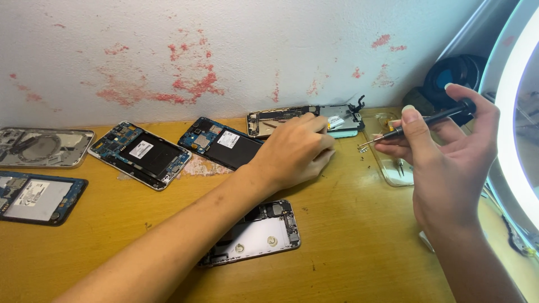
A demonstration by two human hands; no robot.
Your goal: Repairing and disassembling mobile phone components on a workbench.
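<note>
Two hands are at work over my wooden bench [348, 235]. The screwdriver [426, 120] is slim and black with a thin metal shaft, and a tiny pale bracket [362, 147] sits at its tip. I see my right hand [449, 151] raised off the bench, wrist bent, thumb and fingers closed around the driver's handle, one fingertip resting on its end cap. The tool's long axis runs from upper right down to lower left, tip aimed toward my left hand [295, 151] and hovering above the bench beside a clear tray [393, 168].

My left forearm crosses the bench diagonally; that hand lies palm down, fingers curled and pressed onto the opened phone [306, 119] near the wall. Whether those fingers pinch anything I cannot tell. That phone lies flat, long axis left to right, internals up.

Another gutted phone shell [264, 233] lies below my left forearm. Several more opened phones [140, 152] are spread out to the left.
</note>
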